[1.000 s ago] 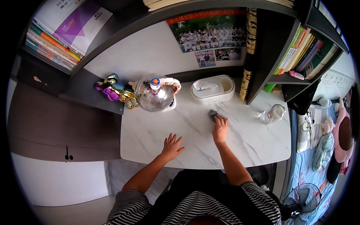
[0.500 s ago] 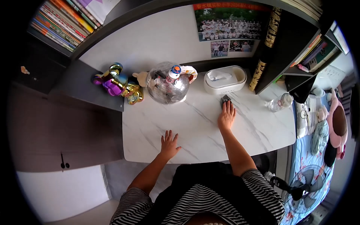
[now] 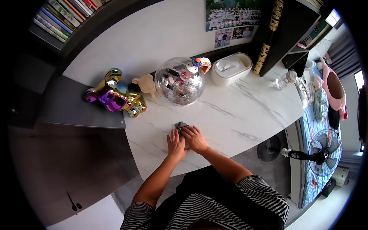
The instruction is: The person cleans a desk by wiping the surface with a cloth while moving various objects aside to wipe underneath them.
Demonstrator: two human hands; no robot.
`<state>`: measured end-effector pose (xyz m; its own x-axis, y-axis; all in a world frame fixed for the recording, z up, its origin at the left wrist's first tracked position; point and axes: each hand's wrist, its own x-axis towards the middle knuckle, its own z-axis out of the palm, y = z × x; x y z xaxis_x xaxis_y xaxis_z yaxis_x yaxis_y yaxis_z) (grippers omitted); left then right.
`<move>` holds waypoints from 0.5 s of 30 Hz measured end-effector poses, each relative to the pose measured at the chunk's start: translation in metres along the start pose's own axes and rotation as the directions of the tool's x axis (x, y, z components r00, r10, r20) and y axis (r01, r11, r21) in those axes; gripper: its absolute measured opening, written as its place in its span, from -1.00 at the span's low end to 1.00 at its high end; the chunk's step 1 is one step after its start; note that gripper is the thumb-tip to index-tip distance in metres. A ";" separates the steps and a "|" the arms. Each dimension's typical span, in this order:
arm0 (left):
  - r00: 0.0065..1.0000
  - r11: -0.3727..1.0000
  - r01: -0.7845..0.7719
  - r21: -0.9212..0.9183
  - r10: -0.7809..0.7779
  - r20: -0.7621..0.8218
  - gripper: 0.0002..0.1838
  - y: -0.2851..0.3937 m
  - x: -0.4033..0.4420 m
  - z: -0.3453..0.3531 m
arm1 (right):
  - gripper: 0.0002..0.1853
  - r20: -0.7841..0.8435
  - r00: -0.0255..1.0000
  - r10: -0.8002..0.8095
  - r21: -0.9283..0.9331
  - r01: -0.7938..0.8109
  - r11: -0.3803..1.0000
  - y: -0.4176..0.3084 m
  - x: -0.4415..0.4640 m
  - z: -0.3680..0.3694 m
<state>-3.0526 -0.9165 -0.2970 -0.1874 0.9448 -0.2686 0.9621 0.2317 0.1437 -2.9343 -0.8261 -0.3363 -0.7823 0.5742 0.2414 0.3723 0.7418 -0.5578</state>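
Observation:
A crumpled grey cloth [image 3: 180, 125] lies on the white marble-patterned desk [image 3: 237, 115]. My right hand [image 3: 194, 139] presses down on it, fingers bent over its right part. Close beside, my left hand [image 3: 176, 145] rests with fingers stretched out, its fingertips at the cloth's lower left edge. Whether those fingertips touch the cloth I cannot tell. Part of the cloth is hidden beneath my right fingers.
Behind my hands stands a clear globe [image 3: 180, 82] with a small figure on top. Left of it are a beige bear [image 3: 146, 85] and a shiny metallic bear figure [image 3: 115, 94]. A white tissue box [image 3: 231, 73] and a glass bottle [image 3: 285, 80] stand at the right.
My right hand has slid the cloth leftward and toward me, from near the tissue box to beside my left hand. The head view has also shifted and turned.

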 end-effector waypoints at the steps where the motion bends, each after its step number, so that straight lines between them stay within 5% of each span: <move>1: 1.000 1.000 -0.013 -0.003 0.013 0.007 0.03 0.001 -0.003 -0.002 | -0.54 0.000 1.000 0.014 -0.005 -0.014 1.000 0.004 -0.004 0.000; 3: 0.996 0.997 -0.080 0.013 0.080 0.051 0.07 0.004 -0.004 -0.006 | -0.57 -0.057 0.997 0.056 0.171 -0.046 0.984 0.023 -0.005 -0.005; 5: 0.998 0.998 -0.058 -0.029 0.058 0.024 0.09 0.010 -0.002 -0.004 | -0.58 -0.228 0.966 0.124 0.135 -0.095 0.986 0.050 0.000 -0.027; 8: 0.999 0.998 -0.040 -0.051 0.041 0.022 0.14 0.017 0.007 -0.003 | -0.53 -0.342 0.891 0.298 -0.179 -0.373 0.910 0.084 0.017 -0.064; 12: 0.993 0.998 -0.062 -0.002 0.062 0.103 0.15 0.033 0.021 -0.006 | -0.48 -0.285 0.922 0.263 -0.292 -0.345 0.892 0.121 0.051 -0.082; 15: 0.989 0.999 -0.006 0.035 0.001 0.145 0.14 0.043 0.034 -0.007 | -0.41 -0.145 0.910 0.388 -0.282 -0.413 0.866 0.131 0.074 -0.086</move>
<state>-3.0184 -0.8728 -0.2936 -0.1557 0.9015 -0.4038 0.9697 0.2175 0.1117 -2.9009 -0.6565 -0.3233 -0.4956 0.8604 0.1187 0.7867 0.5026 -0.3585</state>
